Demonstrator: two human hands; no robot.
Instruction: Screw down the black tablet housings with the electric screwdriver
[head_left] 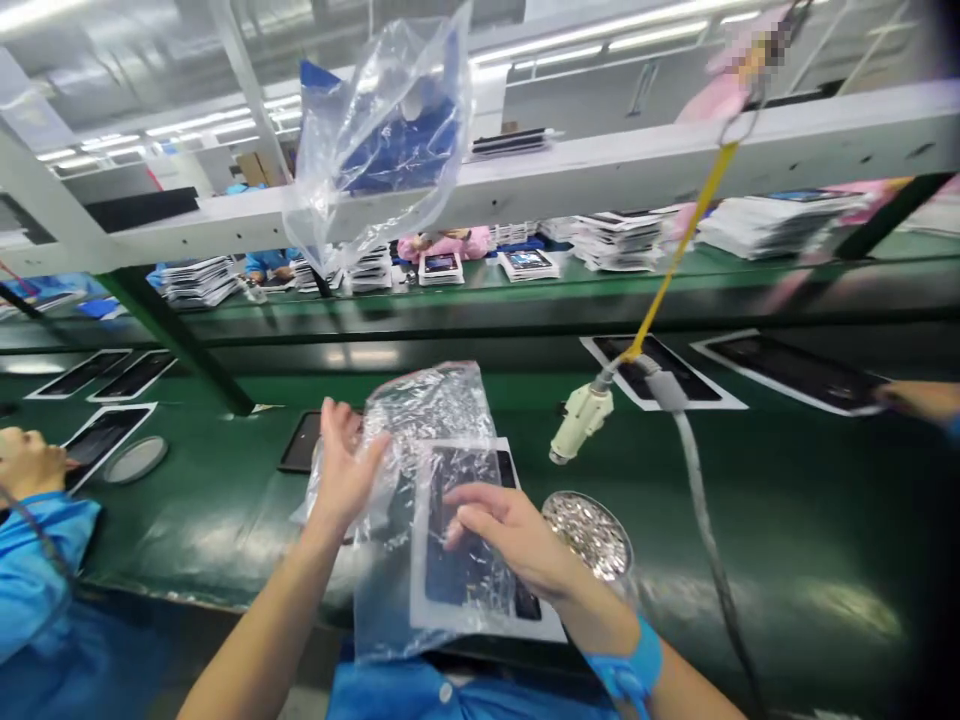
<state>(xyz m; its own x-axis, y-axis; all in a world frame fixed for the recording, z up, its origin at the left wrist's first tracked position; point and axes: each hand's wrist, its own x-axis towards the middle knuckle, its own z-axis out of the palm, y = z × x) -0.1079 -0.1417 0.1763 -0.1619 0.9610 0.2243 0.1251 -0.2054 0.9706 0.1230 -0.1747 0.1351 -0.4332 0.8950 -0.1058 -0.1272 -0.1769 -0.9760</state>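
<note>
Our left hand (346, 475) is open, thumb and fingers spread beside the clear bag (427, 410), while our right hand (517, 535) bends its fingers over the film; we cannot tell whether either one grips it. The hands are apart, with the bag spread over most of the white-bordered panel (553, 628) at the near edge of the counter (712, 540). With film this thin, we would do best to use light fingertips, lift one layer by its rim and spare the glossy dark face any pressure or dragging. The plastic is crinkled and full of glints, the panel flat and rectangular, the counter smooth and green. Just right of it, a round dish (628, 575) brims with small shiny pieces, so we should mind that elbow and wrist
</note>
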